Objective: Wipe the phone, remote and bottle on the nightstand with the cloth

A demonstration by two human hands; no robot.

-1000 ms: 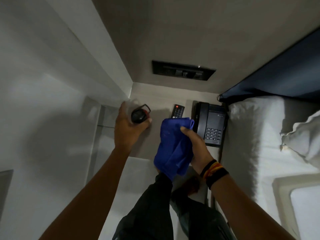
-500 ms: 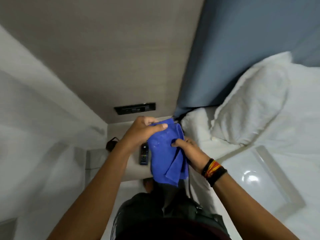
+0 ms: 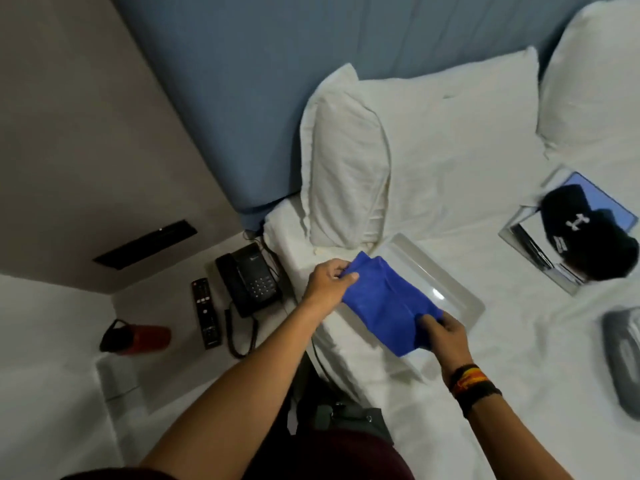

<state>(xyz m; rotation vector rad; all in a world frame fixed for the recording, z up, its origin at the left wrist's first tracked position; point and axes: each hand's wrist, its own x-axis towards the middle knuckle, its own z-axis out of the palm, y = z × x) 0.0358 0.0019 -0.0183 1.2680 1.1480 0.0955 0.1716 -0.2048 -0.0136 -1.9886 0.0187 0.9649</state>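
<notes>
I hold a blue cloth [image 3: 382, 301] stretched between both hands above a white tray [image 3: 460, 292] on the bed. My left hand [image 3: 327, 282] pinches its upper corner; my right hand [image 3: 446, 334] grips its lower edge. Off to the left, on the nightstand [image 3: 166, 306], a black desk phone [image 3: 247, 284] sits by the bed. A black remote [image 3: 206, 311] lies left of it. A red bottle [image 3: 138, 339] with a black cap stands at the nightstand's left corner. Neither hand touches those three.
White pillows [image 3: 346, 168] lean on a blue headboard [image 3: 277, 81]. A black cap [image 3: 585, 233] rests on an open laptop [image 3: 530, 244] at the right. A grey object [image 3: 623, 358] lies at the right edge. A dark wall panel [image 3: 145, 244] is above the nightstand.
My view swung right from the nightstand to the bed. My left hand let go of the bottle and took the cloth; both hands carried it over the tray.
</notes>
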